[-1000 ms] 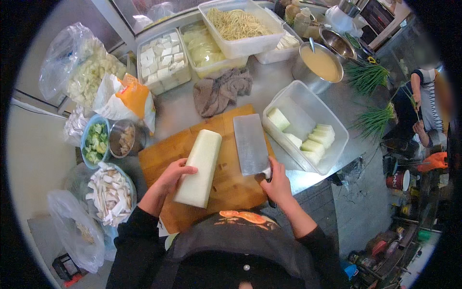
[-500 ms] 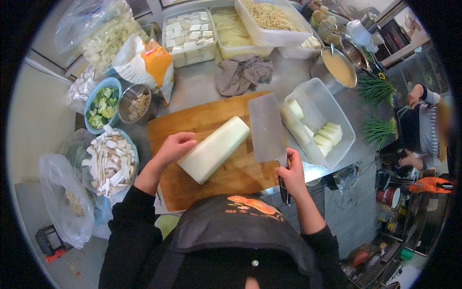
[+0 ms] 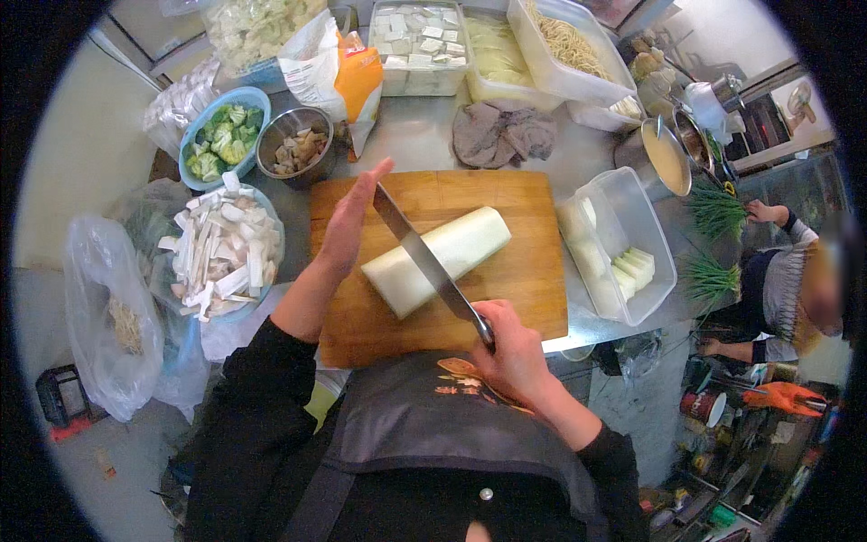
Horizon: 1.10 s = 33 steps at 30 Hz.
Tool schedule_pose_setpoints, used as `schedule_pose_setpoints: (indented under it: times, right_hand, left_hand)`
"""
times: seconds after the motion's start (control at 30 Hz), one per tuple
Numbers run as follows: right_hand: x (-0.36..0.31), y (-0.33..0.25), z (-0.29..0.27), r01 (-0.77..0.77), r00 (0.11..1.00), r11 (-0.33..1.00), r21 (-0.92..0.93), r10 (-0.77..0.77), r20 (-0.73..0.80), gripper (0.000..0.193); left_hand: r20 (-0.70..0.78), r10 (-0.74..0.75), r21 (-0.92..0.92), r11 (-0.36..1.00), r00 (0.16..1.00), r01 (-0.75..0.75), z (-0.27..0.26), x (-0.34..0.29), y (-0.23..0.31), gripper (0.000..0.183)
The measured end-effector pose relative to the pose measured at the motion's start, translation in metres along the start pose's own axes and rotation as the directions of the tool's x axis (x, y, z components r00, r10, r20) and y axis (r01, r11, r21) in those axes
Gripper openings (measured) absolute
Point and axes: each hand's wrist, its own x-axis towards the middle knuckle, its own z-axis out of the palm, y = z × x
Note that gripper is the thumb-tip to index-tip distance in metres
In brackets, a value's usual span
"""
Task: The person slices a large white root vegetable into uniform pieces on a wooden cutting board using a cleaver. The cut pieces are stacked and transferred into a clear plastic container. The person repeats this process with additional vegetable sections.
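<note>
Two hands share the work: your right hand [image 3: 517,348] is closed around the handle of the broad steel cleaver [image 3: 424,257]; its blade lies across the long pale peeled gourd [image 3: 436,260] on the wooden chopping board [image 3: 524,298]. Your left hand [image 3: 352,217] is open and flat, fingers straight, pressing the blade's far tip to steady it, gripping nothing.

Lying across the middle of the cutting board [image 3: 533,271]: a peeled gourd [image 3: 438,260], with a cleaver [image 3: 424,257] resting on top. Sitting left of the board: a bowl of mushrooms [image 3: 221,248]. Standing behind the board: a cloth [image 3: 501,135]. Sitting right of the board: a plastic tub [image 3: 632,226].
</note>
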Motion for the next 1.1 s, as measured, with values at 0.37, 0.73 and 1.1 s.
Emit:
schedule_pose_setpoints:
  times: [0.37, 0.73, 1.1]
  right_hand:
    - [0.001, -0.013, 0.019, -0.034, 0.999, 0.995, -0.093, 0.036, 0.027, 0.048]
    - [-0.001, -0.022, 0.028, -0.129, 0.99, 0.989, -0.076, 0.132, 0.044, 0.049]
    - [0.014, -0.025, 0.043, -0.105, 0.97, 0.965, -0.239, 0.153, 0.191, 0.043]
  left_hand:
    - [0.031, -0.025, -0.037, 0.999, 0.999, 0.027, -0.002, 0.006, -0.014, 0.055]
    - [0.056, -0.021, -0.008, 1.0, 0.998, 0.021, -0.001, 0.012, -0.015, 0.04]
    - [0.059, 0.047, -0.025, 0.999, 0.997, -0.046, -0.017, 0.014, -0.044, 0.024]
